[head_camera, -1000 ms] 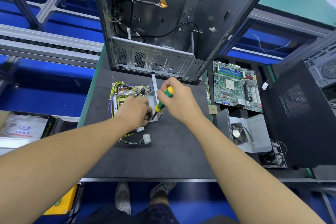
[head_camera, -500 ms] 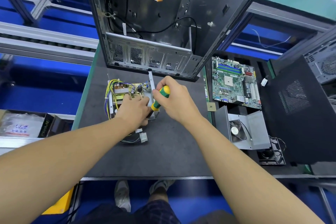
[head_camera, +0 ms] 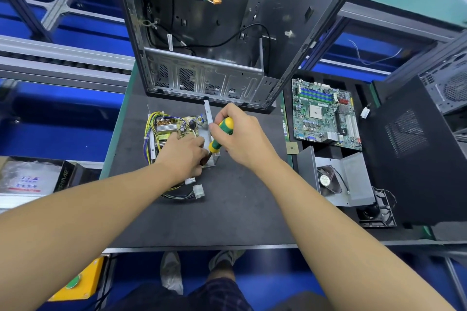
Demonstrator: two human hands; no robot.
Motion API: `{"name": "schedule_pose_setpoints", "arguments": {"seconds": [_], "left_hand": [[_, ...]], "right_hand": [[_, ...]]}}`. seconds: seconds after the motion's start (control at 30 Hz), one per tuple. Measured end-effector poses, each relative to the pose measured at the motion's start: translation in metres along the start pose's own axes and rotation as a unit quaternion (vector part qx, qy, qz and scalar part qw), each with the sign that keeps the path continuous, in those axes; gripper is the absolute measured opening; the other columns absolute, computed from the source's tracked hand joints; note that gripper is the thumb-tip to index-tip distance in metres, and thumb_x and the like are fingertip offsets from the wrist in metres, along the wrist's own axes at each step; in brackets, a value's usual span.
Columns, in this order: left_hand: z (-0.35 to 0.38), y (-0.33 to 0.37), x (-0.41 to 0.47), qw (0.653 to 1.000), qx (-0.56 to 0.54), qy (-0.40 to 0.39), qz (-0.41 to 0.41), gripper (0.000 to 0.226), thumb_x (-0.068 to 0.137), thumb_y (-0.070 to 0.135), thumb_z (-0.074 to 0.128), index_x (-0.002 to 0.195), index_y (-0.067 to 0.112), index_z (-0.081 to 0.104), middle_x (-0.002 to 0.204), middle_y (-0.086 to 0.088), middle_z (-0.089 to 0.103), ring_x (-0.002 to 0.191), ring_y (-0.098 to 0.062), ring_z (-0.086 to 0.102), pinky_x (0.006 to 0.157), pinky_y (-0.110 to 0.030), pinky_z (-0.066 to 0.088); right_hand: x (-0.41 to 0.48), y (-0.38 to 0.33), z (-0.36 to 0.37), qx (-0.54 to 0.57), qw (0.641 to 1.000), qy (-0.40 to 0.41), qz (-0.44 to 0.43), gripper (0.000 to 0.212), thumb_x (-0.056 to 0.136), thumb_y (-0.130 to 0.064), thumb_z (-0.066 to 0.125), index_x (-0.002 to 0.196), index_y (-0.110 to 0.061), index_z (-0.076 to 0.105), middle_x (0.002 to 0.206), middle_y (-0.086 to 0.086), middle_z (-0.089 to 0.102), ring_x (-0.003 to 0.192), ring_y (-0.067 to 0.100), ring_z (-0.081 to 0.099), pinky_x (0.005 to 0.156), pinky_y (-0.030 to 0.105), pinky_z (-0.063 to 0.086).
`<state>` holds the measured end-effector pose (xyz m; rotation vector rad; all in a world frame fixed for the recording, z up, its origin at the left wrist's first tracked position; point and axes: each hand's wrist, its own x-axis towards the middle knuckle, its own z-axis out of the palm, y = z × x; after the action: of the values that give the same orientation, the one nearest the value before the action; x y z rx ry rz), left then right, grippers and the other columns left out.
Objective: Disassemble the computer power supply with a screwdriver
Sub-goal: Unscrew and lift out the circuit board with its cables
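Note:
The opened power supply [head_camera: 174, 129] lies on the dark bench mat [head_camera: 227, 209], its circuit board, coils and yellow and blue wires exposed inside a grey metal tray. My left hand [head_camera: 183, 155] rests on the near part of the board and covers it, fingers curled down at the tray's right wall. My right hand [head_camera: 237, 134] grips the green and yellow screwdriver [head_camera: 219, 134], which slants down and left. Its tip is hidden behind my left fingers at the tray's near right corner. White connectors [head_camera: 197, 190] on a wire bundle trail toward me.
An empty computer case [head_camera: 227, 33] stands open just behind the power supply. To the right lie a green motherboard [head_camera: 326, 113], a grey cover with a fan [head_camera: 333, 179] and a black side panel [head_camera: 414, 149]. A box [head_camera: 32, 179] sits at far left.
Both hands stay at the power supply's right wall. The view has shifted slightly, and my right hand has turned a little on the screwdriver handle.

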<state>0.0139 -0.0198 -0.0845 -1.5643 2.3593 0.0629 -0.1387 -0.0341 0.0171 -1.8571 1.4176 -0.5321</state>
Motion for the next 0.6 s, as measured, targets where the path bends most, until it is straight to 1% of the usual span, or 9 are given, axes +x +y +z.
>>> {"name": "schedule_pose_setpoints", "arguments": {"seconds": [0.13, 0.27, 0.4, 0.47, 0.53, 0.6], "left_hand": [[0.003, 0.004, 0.001, 1.000, 0.006, -0.004, -0.015, 0.025, 0.091, 0.040, 0.052, 0.107, 0.024, 0.062, 0.113, 0.005, 0.052, 0.110, -0.019, 0.051, 0.082, -0.039, 0.035], [0.006, 0.010, 0.004, 0.999, 0.015, 0.019, -0.024, 0.027, 0.093, 0.042, 0.051, 0.103, 0.022, 0.064, 0.109, 0.005, 0.055, 0.106, -0.020, 0.053, 0.083, -0.040, 0.037], [0.012, 0.006, 0.007, 0.998, 0.032, 0.038, 0.024, 0.028, 0.095, 0.042, 0.048, 0.102, 0.020, 0.064, 0.107, 0.002, 0.057, 0.102, -0.022, 0.056, 0.075, -0.038, 0.038], [0.016, 0.003, 0.008, 0.997, 0.034, 0.054, 0.042, 0.031, 0.097, 0.043, 0.045, 0.104, 0.020, 0.065, 0.107, 0.001, 0.057, 0.101, -0.023, 0.057, 0.075, -0.038, 0.041], [0.019, 0.002, 0.009, 0.996, 0.031, 0.072, 0.047, 0.032, 0.097, 0.043, 0.044, 0.103, 0.020, 0.066, 0.105, 0.002, 0.059, 0.098, -0.023, 0.058, 0.074, -0.036, 0.041], [0.021, 0.003, 0.008, 0.995, 0.027, 0.084, 0.037, 0.032, 0.095, 0.043, 0.043, 0.101, 0.021, 0.066, 0.102, 0.003, 0.059, 0.096, -0.021, 0.059, 0.072, -0.034, 0.036]], "right_hand": [[-0.002, 0.001, 0.000, -0.003, 1.000, 0.002, -0.006, 0.016, 0.091, -0.033, 0.062, 0.083, -0.030, 0.049, 0.074, -0.004, 0.064, 0.060, 0.017, 0.059, 0.049, 0.025, 0.043], [-0.003, 0.001, 0.001, -0.009, 1.000, 0.001, -0.008, 0.015, 0.091, -0.033, 0.062, 0.083, -0.029, 0.050, 0.075, -0.002, 0.065, 0.063, 0.019, 0.062, 0.055, 0.034, 0.051], [-0.003, 0.002, 0.000, -0.012, 1.000, 0.002, -0.012, 0.015, 0.090, -0.033, 0.062, 0.083, -0.030, 0.050, 0.072, -0.004, 0.064, 0.061, 0.017, 0.061, 0.055, 0.033, 0.051], [-0.002, 0.002, -0.001, -0.012, 1.000, 0.005, -0.014, 0.015, 0.090, -0.034, 0.063, 0.083, -0.030, 0.050, 0.072, -0.005, 0.063, 0.060, 0.015, 0.061, 0.054, 0.031, 0.051], [-0.002, 0.003, -0.001, -0.007, 1.000, 0.008, -0.016, 0.015, 0.089, -0.033, 0.063, 0.083, -0.029, 0.050, 0.072, -0.006, 0.063, 0.060, 0.015, 0.059, 0.054, 0.030, 0.050], [-0.001, 0.003, -0.003, 0.000, 1.000, 0.011, -0.018, 0.015, 0.089, -0.032, 0.063, 0.082, -0.029, 0.050, 0.072, -0.005, 0.063, 0.060, 0.015, 0.059, 0.053, 0.028, 0.048]]}}
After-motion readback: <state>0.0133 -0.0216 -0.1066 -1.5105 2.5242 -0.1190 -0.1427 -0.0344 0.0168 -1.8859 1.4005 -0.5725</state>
